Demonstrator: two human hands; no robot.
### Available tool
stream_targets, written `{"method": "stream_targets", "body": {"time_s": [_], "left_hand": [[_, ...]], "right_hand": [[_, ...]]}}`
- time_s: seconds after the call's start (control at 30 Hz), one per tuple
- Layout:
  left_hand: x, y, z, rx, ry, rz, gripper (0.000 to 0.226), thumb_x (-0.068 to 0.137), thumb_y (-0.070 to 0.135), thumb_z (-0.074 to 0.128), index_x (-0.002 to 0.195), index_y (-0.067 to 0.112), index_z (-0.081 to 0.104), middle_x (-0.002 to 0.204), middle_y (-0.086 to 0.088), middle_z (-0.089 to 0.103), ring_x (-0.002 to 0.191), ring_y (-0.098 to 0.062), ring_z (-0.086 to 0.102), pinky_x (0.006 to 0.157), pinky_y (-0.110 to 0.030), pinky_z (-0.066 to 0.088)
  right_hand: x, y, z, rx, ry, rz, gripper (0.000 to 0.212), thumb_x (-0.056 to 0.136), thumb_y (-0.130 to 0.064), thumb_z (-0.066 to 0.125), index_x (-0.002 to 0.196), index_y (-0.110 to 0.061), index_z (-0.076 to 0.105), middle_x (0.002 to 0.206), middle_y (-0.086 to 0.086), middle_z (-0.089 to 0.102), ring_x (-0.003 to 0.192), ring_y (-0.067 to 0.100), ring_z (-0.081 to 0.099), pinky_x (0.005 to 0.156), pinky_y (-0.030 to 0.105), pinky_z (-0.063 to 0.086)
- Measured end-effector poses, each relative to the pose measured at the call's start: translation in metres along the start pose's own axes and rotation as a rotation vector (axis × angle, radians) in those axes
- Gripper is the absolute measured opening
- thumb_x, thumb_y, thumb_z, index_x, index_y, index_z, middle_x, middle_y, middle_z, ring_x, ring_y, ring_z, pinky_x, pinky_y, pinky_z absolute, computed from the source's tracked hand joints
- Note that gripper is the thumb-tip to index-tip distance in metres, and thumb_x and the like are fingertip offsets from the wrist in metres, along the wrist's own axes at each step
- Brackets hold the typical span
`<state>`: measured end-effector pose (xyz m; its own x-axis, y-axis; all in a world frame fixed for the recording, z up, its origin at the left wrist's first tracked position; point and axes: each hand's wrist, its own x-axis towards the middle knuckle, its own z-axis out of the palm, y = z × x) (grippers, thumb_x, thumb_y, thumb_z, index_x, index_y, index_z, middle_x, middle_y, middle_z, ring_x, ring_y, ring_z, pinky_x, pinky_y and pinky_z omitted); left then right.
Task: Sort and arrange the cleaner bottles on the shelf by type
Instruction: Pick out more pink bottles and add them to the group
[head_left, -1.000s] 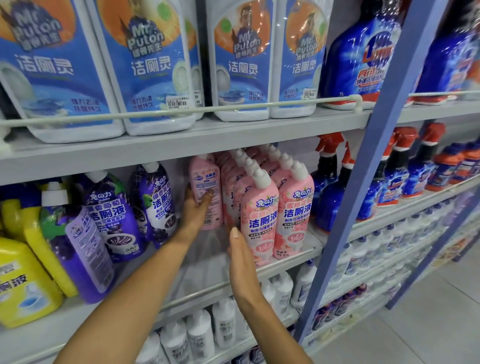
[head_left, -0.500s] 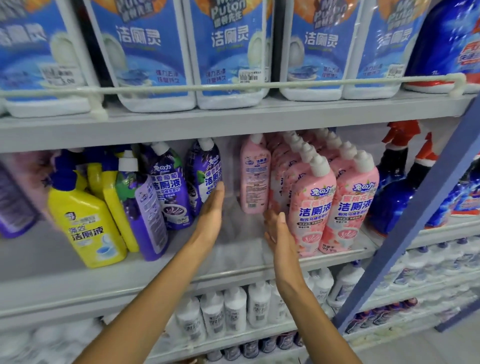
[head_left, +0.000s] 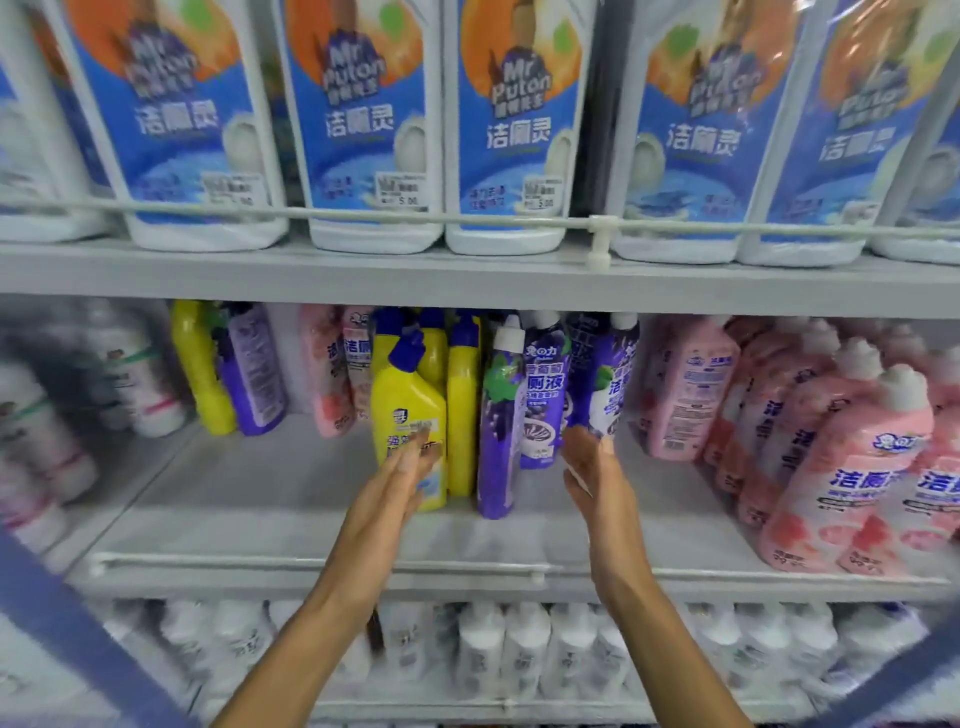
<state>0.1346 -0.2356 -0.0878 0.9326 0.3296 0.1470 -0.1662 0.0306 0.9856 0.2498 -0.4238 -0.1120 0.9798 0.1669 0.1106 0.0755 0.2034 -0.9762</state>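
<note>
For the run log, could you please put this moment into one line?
stage: sorting middle shelf | left hand: open, at front yellow bottle | right hand: open, by purple bottles | holding: nothing

one view only: head-worn, wide-angle. faces the shelf (head_left: 291, 483) nearly square-on, tilted a little down. near: left hand (head_left: 400, 483) and right hand (head_left: 592, 467), entering from 6 o'clock, reach the bottles (head_left: 498, 415) at centre. upper tier (head_left: 363, 275) at 12 o'clock, lower tier (head_left: 519, 706) at 6. edges at 3 and 9 bowed, blurred.
</note>
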Motion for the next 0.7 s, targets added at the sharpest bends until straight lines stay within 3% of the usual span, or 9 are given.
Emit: {"method": "stream_targets", "body": {"time_s": [0.07, 0.13, 0.23, 0.3, 0.37, 0.43, 0.53, 0.6, 0.7], "left_hand": [[0.004, 0.009, -0.03, -0.01, 0.072, 0.042, 0.067, 0.091, 0.069, 0.056, 0.142, 0.026, 0.056, 0.137, 0.01, 0.066, 0.131, -0.003, 0.057, 0.11, -0.029, 0.041], [0.019, 0.013, -0.051, -0.036, 0.209, 0.101, 0.046, 0.097, 0.047, 0.057, 0.134, 0.02, 0.061, 0.129, 0.005, 0.071, 0.123, -0.003, 0.063, 0.104, -0.025, 0.047], [0.053, 0.009, -0.065, 0.034, 0.243, 0.138, 0.033, 0.097, 0.015, 0.066, 0.128, 0.01, 0.059, 0.114, 0.006, 0.072, 0.101, 0.0, 0.069, 0.083, -0.011, 0.051], [0.075, -0.005, -0.065, 0.121, 0.157, 0.094, 0.048, 0.085, 0.025, 0.082, 0.126, 0.014, 0.06, 0.114, 0.001, 0.073, 0.102, -0.012, 0.071, 0.082, -0.019, 0.056], [0.086, -0.019, -0.063, 0.221, 0.163, 0.067, 0.068, 0.066, 0.05, 0.086, 0.124, 0.025, 0.06, 0.117, -0.001, 0.072, 0.105, -0.017, 0.071, 0.087, -0.034, 0.06], [0.09, -0.028, -0.059, 0.283, 0.229, 0.082, 0.071, 0.06, 0.059, 0.084, 0.119, 0.027, 0.061, 0.114, 0.001, 0.071, 0.1, -0.016, 0.071, 0.086, -0.041, 0.06], [0.09, -0.033, -0.054, 0.375, 0.32, 0.104, 0.069, 0.056, 0.071, 0.079, 0.105, 0.025, 0.06, 0.102, 0.001, 0.069, 0.091, -0.021, 0.069, 0.079, -0.044, 0.058], [0.09, -0.039, -0.052, 0.413, 0.274, 0.061, 0.071, 0.053, 0.073, 0.077, 0.105, 0.027, 0.061, 0.101, 0.003, 0.072, 0.092, -0.022, 0.07, 0.08, -0.043, 0.058], [0.089, -0.045, -0.054, 0.441, 0.179, -0.009, 0.076, 0.049, 0.072, 0.076, 0.11, 0.028, 0.065, 0.103, 0.003, 0.075, 0.093, -0.021, 0.071, 0.082, -0.043, 0.06]], "right_hand": [[0.006, -0.006, 0.025, -0.03, 0.012, -0.038, 0.06, 0.099, -0.063, 0.044, 0.143, -0.024, 0.057, 0.143, -0.007, 0.062, 0.133, 0.006, 0.056, 0.121, 0.038, 0.037], [0.014, -0.011, 0.046, -0.079, 0.06, -0.092, 0.069, 0.091, -0.069, 0.05, 0.144, -0.025, 0.057, 0.146, -0.007, 0.059, 0.136, 0.007, 0.053, 0.12, 0.034, 0.037], [0.024, -0.014, 0.078, -0.186, 0.106, -0.151, 0.061, 0.099, -0.051, 0.06, 0.15, -0.019, 0.051, 0.143, -0.008, 0.059, 0.128, 0.006, 0.055, 0.112, 0.026, 0.04], [0.027, -0.008, 0.092, -0.232, 0.134, -0.182, 0.051, 0.094, -0.047, 0.07, 0.14, -0.027, 0.058, 0.128, -0.014, 0.069, 0.116, 0.004, 0.064, 0.109, 0.032, 0.048], [0.025, 0.001, 0.101, -0.296, 0.146, -0.216, 0.044, 0.093, -0.038, 0.076, 0.133, -0.029, 0.06, 0.121, -0.013, 0.073, 0.112, 0.0, 0.067, 0.102, 0.023, 0.051], [0.024, 0.007, 0.106, -0.346, 0.187, -0.259, 0.05, 0.093, -0.03, 0.077, 0.138, -0.023, 0.056, 0.126, -0.008, 0.071, 0.117, 0.001, 0.065, 0.1, 0.016, 0.049], [0.026, 0.009, 0.106, -0.405, 0.202, -0.261, 0.052, 0.094, -0.02, 0.076, 0.14, -0.015, 0.054, 0.127, -0.001, 0.07, 0.116, 0.008, 0.065, 0.094, 0.007, 0.047], [0.026, 0.01, 0.104, -0.434, 0.202, -0.223, 0.049, 0.094, -0.017, 0.075, 0.138, -0.015, 0.055, 0.124, 0.0, 0.071, 0.111, 0.011, 0.066, 0.086, 0.001, 0.045], [0.024, 0.011, 0.098, -0.478, 0.212, -0.177, 0.04, 0.091, -0.015, 0.074, 0.129, -0.015, 0.059, 0.11, -0.003, 0.073, 0.092, -0.001, 0.066, 0.074, -0.001, 0.043]]}}
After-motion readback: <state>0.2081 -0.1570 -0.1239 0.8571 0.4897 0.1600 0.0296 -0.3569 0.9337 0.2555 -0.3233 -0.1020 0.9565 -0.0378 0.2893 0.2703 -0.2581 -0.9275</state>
